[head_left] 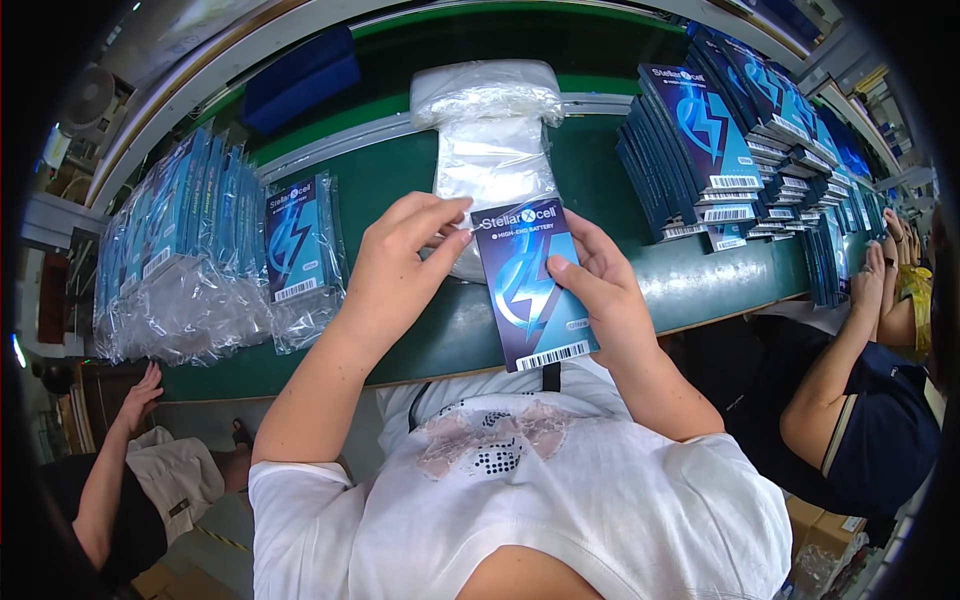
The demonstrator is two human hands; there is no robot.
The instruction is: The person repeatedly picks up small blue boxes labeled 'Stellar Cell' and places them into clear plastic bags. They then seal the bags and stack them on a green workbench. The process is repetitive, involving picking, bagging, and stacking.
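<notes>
A long green counter (700, 285) spans the view, its near edge passing behind the wearer's forearms. Beyond it on the right sits a co-worker in dark clothing (885, 430), arms reaching toward the counter; on the left, another person's hand (142, 398) shows near the counter's end. Tall stacks of flat blue boxes (712, 130) fill the right part of the counter, printed faces and barcode strips turned outward. At the left, a row of boxes in clear bags (165, 225) leans close together, loose plastic crumpled along its near side. In the middle lies a length of clear plastic (495, 160), thickly bundled at its far end; a dark blue block (302, 80) rests at the back left. A single bagged box (293, 235) lies just beside the bagged row. One unbagged box (530, 295) is held up, slightly tilted, before the near end of the plastic. The right hand (608, 285) pinches its right side, thumb on the front and the other fingers behind. The left hand (412, 245) is at the upper left corner, thumb and forefinger close together; whether they grip the corner or thin plastic cannot be told.
</notes>
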